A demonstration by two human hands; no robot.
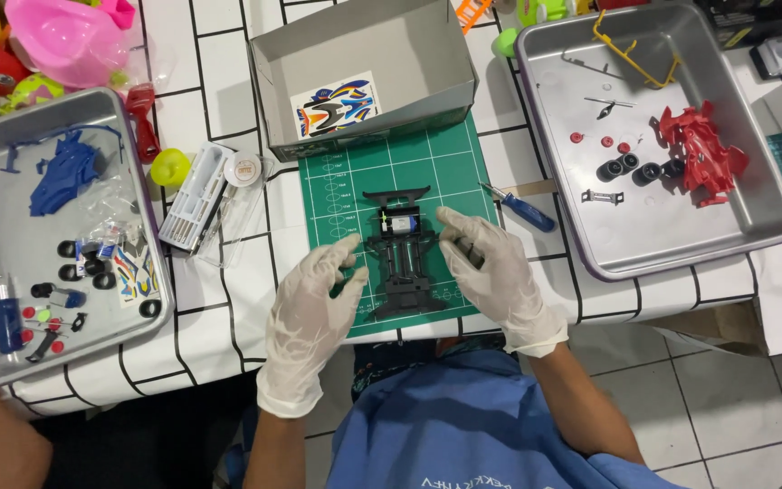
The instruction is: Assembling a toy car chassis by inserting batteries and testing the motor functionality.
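Hard to make out what's tucked in the right hand: something small and dark sits under the curled fingers, can't tell what, so I can't call that grip either way. The left tray is cut off at the edge, and the small bits in it are too tiny to sort out beyond black tyres and a blue body shell.

Surface is a counter with a white cloth marked in black grid lines, a green cutting mat in the middle, grey tile floor below. A grey cardboard box with a sticker sheet sits behind the mat, and the right tray holds a red body shell.

Both hands are in white gloves. The left hand is open, fingers spread, fingertips just beside the black toy car chassis, which lies on the mat between the hands. A blue screwdriver lies just right of the mat.
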